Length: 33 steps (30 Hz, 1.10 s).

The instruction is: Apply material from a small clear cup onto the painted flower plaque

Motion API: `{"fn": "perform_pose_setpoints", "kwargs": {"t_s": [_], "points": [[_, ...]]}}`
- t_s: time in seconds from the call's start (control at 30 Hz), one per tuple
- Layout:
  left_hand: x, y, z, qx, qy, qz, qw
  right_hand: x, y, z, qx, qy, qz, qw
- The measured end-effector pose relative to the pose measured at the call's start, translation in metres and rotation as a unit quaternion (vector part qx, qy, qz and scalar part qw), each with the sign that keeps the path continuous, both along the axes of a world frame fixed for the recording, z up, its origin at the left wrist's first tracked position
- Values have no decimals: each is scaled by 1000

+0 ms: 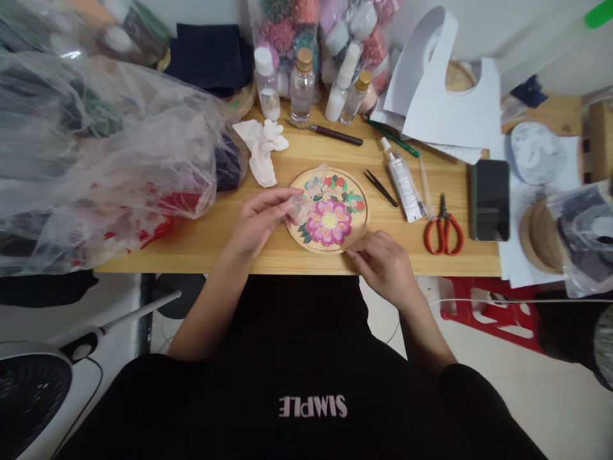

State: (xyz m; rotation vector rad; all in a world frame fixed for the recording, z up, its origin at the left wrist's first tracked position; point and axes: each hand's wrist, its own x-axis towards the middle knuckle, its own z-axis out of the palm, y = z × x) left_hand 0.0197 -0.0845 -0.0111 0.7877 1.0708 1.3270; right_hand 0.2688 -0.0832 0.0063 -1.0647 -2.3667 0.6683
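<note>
A round wooden disc [357,227] lies near the table's front edge, decorated with a pink flower [329,222] and red and green shapes. My left hand [258,220] is at the disc's left rim, fingers pinched on a small clear plastic piece [302,206] that lies over the disc. My right hand [383,262] rests at the disc's lower right rim with fingers curled against the edge; what they hold, if anything, is hidden.
Black tweezers [380,187], a white glue tube [405,182], red scissors [444,230] and a black phone [489,199] lie to the right. Several small bottles [302,86] stand behind. A crumpled tissue [262,150] and big plastic bags [96,153] fill the left.
</note>
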Motion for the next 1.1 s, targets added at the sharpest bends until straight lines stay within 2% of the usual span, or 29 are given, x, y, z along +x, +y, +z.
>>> {"fn": "perform_pose_setpoints", "kwargs": {"t_s": [0.23,0.4,0.53,0.67,0.8,1.0,1.1], "points": [[0,1,-1,-1,-14,2,1000,-10,11,15,37,22,-43,998],[0,2,-2,15,-29,-11,999,-44,23,21,56,30,-4,998],[1,1,0,16,-26,-1,1000,-65,32,17,61,-13,-2,998],[1,1,0,12,-22,-2,1000,-70,38,17,25,-72,17,997],[0,0,0,13,-6,-9,1000,-71,39,17,-15,-70,38,997],[-1,0,0,12,-4,-17,1000,-73,39,15,-81,24,62,994],[0,0,1,9,-6,-5,1000,-67,37,18,-105,88,21,990]]}}
